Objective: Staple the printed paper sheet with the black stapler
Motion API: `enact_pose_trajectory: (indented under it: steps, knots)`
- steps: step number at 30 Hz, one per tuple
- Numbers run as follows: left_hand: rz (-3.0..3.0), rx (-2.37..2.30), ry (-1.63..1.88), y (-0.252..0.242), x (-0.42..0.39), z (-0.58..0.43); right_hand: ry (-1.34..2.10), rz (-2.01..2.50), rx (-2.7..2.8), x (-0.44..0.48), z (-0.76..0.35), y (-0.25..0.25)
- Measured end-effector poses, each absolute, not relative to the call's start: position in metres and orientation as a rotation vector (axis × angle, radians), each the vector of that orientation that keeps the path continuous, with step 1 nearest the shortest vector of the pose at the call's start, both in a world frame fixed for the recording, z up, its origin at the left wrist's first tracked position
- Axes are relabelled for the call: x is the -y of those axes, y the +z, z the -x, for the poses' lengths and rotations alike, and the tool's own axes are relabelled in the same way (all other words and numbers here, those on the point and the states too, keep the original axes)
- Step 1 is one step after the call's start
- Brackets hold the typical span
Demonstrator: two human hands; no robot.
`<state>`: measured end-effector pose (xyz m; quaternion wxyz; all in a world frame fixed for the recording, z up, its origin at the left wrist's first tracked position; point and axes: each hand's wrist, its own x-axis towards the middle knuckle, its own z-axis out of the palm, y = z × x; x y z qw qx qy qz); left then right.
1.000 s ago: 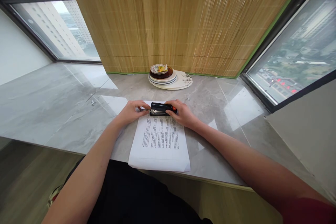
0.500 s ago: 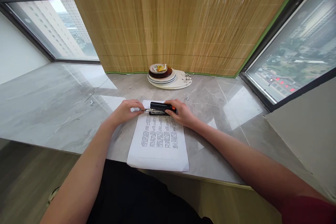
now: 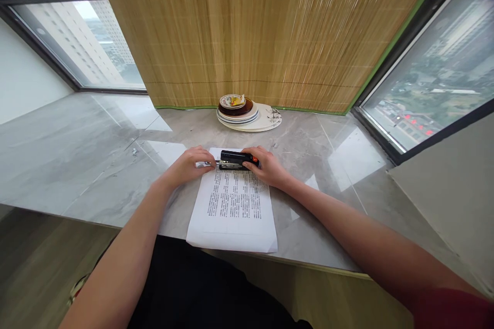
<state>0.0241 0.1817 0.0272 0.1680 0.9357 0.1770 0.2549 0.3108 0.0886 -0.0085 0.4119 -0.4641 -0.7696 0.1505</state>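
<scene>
A black stapler [image 3: 232,156] with an orange spot at its right end lies over the top of a printed sheet of paper [image 3: 233,231]. My right hand [image 3: 267,164] is closed round the stapler's right end, the thumb on its near side. From the left end sticks out a thin metal rod, part of the stapler. My left hand [image 3: 194,163] pinches this rod between thumb and fingers, just over the paper's upper left edge. The rod's tip is partly hidden by the fingers.
Behind the paper stands a stack of plates [image 3: 237,114] on a larger oval plate [image 3: 269,117]. A bamboo blind [image 3: 247,31] hangs behind them. The grey marble ledge [image 3: 116,164] ends in a front edge near my lap, with windows on both sides.
My left hand has moved slightly right toward the stapler, and less of the metal rod shows. The right hand, stapler and paper stay in place.
</scene>
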Motion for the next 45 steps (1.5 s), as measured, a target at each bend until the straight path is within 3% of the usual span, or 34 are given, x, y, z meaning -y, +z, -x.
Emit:
enact_pose_trajectory:
  steps: [25,45]
  knots:
    - [-2.552,-0.684,0.661,0.025,-0.199,0.001,0.428,1.218,1.909,-0.088,-0.312,-0.006]
    - [-2.594,-1.075,0.669,0.013,-0.175,-0.059,0.466,1.199,1.914,-0.09,-0.305,-0.013]
